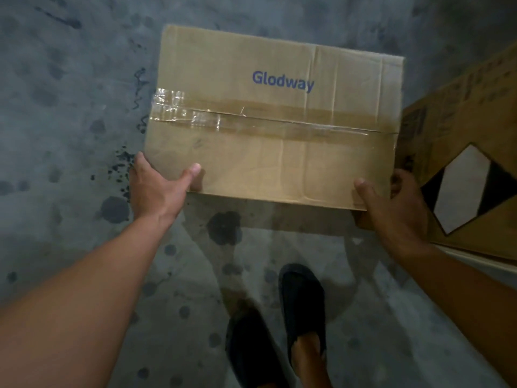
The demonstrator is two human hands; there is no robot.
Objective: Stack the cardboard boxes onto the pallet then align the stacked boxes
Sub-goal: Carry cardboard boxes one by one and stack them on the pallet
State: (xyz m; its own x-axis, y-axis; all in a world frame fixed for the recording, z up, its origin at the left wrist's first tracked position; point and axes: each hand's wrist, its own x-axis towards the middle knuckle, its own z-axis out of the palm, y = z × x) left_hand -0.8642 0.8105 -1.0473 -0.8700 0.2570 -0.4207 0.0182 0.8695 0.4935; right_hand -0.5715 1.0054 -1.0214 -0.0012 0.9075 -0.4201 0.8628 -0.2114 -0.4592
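I hold the tan taped cardboard box (268,119) above the grey concrete floor (70,121), left hand (156,189) and right hand (391,208) gripping its near corners; it seems stiff, lightish, best supported from beneath.

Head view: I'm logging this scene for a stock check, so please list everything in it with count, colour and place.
Glodway box: one, brown, clear tape along its top seam, centre, held in both hands.
Second box: one, brown with a black-and-white diamond mark, right edge.
Floor: one, grey with dark stains, all around.
Shoes: two, black, bottom centre.
Left hand: one, grips the Glodway box's near left corner, thumb on top.
Right hand: one, grips its near right corner, thumb on top.
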